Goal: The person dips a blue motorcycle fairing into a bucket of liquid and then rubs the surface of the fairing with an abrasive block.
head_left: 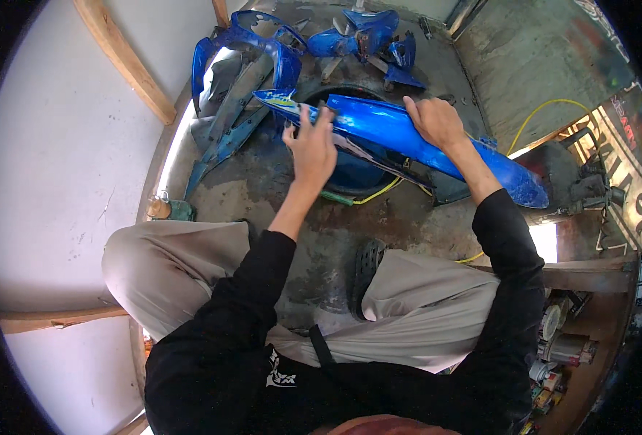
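A long, glossy blue motorcycle body panel (386, 123) lies slantwise in front of me, its left end pointed and its right end wide. My right hand (435, 122) grips its upper edge, fingers wrapped over the far side. Toward the pointed end, which carries pale and yellow markings, my left hand (311, 148) has its fingers bent against the panel. Something small and dark shows at those fingertips, too blurred to name. Below the panel stands a round dark tub (346, 88), largely covered by it.
Further blue body panels (263, 36) lie at the far left, with smaller blue parts (364, 36) at the far middle. A green bottle (182, 210) stands by the left wall. A yellow hose (379, 194) runs along the floor. Several cans (564, 348) fill a shelf at right.
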A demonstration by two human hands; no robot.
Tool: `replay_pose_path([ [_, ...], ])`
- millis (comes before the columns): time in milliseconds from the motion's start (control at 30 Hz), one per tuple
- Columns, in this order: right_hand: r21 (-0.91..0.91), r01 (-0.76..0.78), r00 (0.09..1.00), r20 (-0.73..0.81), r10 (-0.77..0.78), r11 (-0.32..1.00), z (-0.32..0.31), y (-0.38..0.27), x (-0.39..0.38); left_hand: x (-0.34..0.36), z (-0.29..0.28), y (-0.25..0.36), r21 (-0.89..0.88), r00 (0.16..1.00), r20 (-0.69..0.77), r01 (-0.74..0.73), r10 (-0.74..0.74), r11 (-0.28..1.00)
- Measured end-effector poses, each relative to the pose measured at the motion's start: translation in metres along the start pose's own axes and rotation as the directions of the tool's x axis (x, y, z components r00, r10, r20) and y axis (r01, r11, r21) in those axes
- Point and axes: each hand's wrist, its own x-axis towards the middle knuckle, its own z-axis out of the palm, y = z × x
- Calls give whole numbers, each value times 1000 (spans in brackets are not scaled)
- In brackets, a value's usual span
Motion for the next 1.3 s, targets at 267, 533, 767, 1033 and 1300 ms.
replay_pose_path([
  [267, 33, -29, 999, 34, 28, 999, -5, -3, -1, 18, -19, -25, 92, 994, 36, 104, -108, 990],
  [533, 23, -46, 996, 74, 44, 999, -4, -2, 3, 21, -16, -5, 31, 999, 26, 36, -37, 999],
  [767, 23, -37, 999, 18, 37, 999, -5, -2, -1, 25, -16, 13, 27, 994, 78, 70, -72, 997],
  [1033, 27, -25, 999, 25, 24, 999, -7, -4, -2, 32, -26, 12, 65, 967, 177, 173, -182, 983],
  [1300, 55, -105, 986, 135, 97, 993, -19, -12, 6, 37, -25, -12, 61, 973, 71, 216, -220, 975],
])
